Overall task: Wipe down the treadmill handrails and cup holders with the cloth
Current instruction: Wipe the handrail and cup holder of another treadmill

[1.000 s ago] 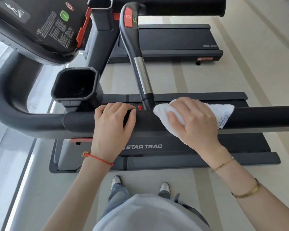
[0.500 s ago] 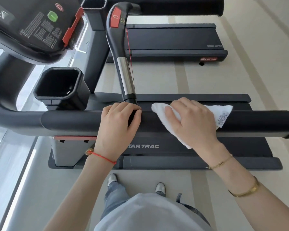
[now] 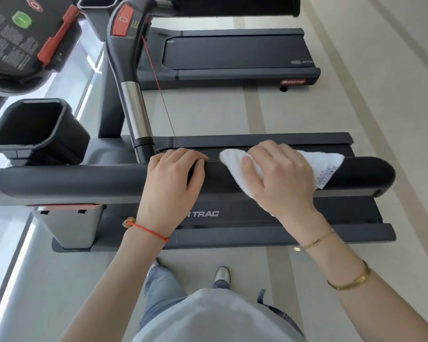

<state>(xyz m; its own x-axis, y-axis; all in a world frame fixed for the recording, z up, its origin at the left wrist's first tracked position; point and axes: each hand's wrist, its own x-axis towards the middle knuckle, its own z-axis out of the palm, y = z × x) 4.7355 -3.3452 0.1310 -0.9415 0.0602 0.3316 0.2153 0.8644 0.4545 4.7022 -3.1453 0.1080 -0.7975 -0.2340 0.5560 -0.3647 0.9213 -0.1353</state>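
Right hand (image 3: 279, 176) presses the white cloth (image 3: 240, 169) flat-fingered onto the black handrail (image 3: 72, 181) near its free end, left hand (image 3: 173, 178) curled over the rail beside it; the loosely draped cloth may slip off, and the cup holder (image 3: 35, 129) awaits wiping.

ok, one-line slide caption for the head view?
Right hand presses white terry cloth onto black padded treadmill handrail; left hand grips the rail beside it.

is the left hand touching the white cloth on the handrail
Apart. The head view shows a strip of bare black handrail between the left hand, which grips the rail, and the near edge of the white cloth under the right hand.
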